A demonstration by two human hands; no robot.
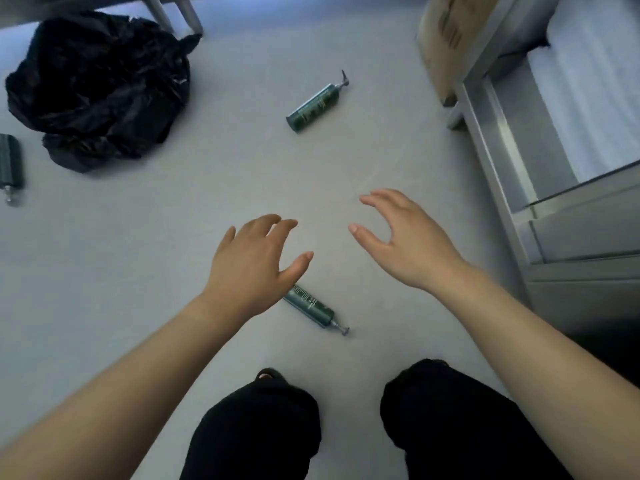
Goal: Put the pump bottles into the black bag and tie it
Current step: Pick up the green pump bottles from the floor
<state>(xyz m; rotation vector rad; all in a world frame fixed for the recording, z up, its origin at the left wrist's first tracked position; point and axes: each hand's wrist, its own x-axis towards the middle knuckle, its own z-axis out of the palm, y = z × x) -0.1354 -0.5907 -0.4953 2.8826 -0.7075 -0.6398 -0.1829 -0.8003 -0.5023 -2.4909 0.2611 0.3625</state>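
**A:** Start with your own grip. What do you have in it?

**B:** Nothing. Your left hand (254, 263) is spread wide, fingers splayed, palm down. Your right hand (403, 237) is just as wide and bare. Both hang above the floor (138, 254), near each other but not touching.

**A:** And the closest bottle?

**B:** The near pump bottle (313, 310) lies flat on the floor, partly hidden under the thumb side of your left hand, toward 5 o'clock from that palm. Its long axis runs from 10 o'clock to 4 o'clock, with the pump head at the 4 o'clock end, pointing back toward your knees (256, 420). From your right hand it lies off at about 7 o'clock, clearly farther. So your left hand is the nearer one, I'd judge, and you would close across the body, not along it.

**A:** The others?

**B:** A second pump bottle (316, 105) lies at 12 o'clock, well apart from both hands, its pump toward 1 o'clock. A third bottle (11, 166) sits at the left edge of view, cut off by the frame, pump end toward you.

**A:** The bag?

**B:** The black bag (100, 88) is crumpled at 10 o'clock, well away, just beside that third bottle. I can't tell where its mouth is. Nothing looks bagged yet.
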